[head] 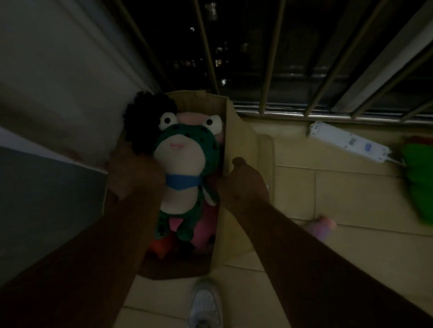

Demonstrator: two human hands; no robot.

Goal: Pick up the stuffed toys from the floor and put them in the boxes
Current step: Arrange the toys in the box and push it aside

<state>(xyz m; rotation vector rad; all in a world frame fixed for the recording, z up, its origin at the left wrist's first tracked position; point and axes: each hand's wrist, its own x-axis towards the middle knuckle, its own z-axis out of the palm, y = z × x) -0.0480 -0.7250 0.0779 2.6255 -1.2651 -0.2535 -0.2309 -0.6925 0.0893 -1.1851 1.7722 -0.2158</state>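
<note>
A green frog toy (182, 171) lies on top of other plush toys inside the cardboard box (237, 142). The left hand (134, 177), blurred, presses against the frog's side; its grip I cannot tell. The right hand (242, 182) grips the box's right wall.

Both forearms extended forward; left hand (134, 176) blurred, fingers curled; right hand (242, 182) knuckles-up.

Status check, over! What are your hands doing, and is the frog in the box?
Both hands, left and right, at open cardboard box. Green frog plush inside, on top. Green toy left on floor.
</note>
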